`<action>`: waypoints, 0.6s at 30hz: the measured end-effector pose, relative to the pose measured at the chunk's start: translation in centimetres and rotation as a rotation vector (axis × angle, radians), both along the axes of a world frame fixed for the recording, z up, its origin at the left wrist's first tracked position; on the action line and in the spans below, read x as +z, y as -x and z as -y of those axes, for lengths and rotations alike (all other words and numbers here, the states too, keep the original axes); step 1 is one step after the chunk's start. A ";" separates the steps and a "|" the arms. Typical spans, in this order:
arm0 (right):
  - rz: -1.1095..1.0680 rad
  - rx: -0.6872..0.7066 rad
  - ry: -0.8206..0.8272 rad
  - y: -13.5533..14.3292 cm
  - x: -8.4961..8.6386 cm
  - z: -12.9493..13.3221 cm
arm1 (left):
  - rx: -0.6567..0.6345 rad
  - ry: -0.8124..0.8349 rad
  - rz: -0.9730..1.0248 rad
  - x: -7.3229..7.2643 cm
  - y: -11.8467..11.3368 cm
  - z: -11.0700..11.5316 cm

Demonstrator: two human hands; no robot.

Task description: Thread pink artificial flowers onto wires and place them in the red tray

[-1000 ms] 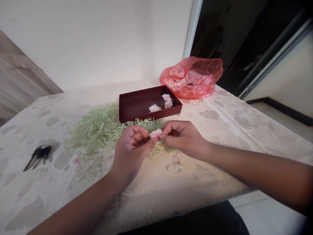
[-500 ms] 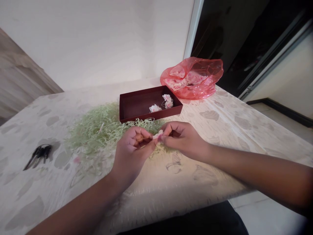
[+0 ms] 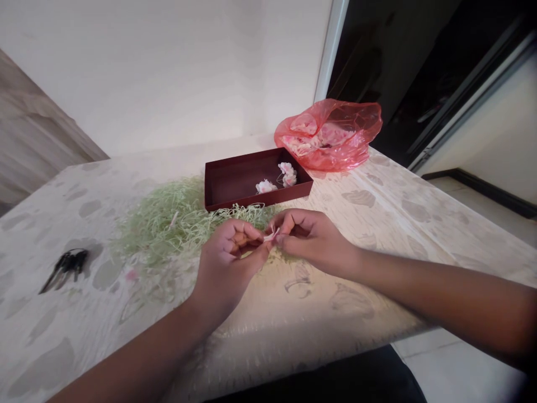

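Between the fingertips of both hands is a small pink-and-white artificial flower (image 3: 272,235), partly covered by the fingers. My left hand (image 3: 229,257) pinches it from the left, closed. From the right, my right hand (image 3: 314,240) pinches it too, thumb against forefinger. Just beyond the hands lies a loose heap of pale green shredded paper (image 3: 168,224). Behind that stands an open dark maroon box (image 3: 235,179) with a few pink-and-white flowers (image 3: 287,174) at its right end.
A translucent red plastic bag (image 3: 352,151) holding more pink flowers sits behind the box on the right. A bunch of keys (image 3: 69,266) lies at the left of the patterned tablecloth (image 3: 377,308). A white wall (image 3: 168,73) bounds the table's far side.
The flower has turned between my fingertips, so its petals show more edge-on, and thin pale tips now stand up from it. Both hands stay in nearly the same place.
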State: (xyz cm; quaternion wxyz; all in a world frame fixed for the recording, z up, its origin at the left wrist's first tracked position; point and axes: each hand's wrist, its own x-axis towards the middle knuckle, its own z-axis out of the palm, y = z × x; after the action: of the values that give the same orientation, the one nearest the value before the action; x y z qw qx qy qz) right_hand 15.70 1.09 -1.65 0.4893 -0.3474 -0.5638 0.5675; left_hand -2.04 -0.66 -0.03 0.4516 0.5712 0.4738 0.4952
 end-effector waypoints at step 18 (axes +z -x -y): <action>0.016 -0.041 0.063 0.0 -0.1 0.0 | -0.001 0.021 0.011 -0.1 0.2 0.0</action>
State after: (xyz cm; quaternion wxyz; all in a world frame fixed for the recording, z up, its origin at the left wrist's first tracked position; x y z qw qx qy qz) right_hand 15.67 1.13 -1.70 0.4850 -0.3789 -0.5422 0.5720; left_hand -2.23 -0.63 -0.11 0.4602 0.5640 0.4763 0.4933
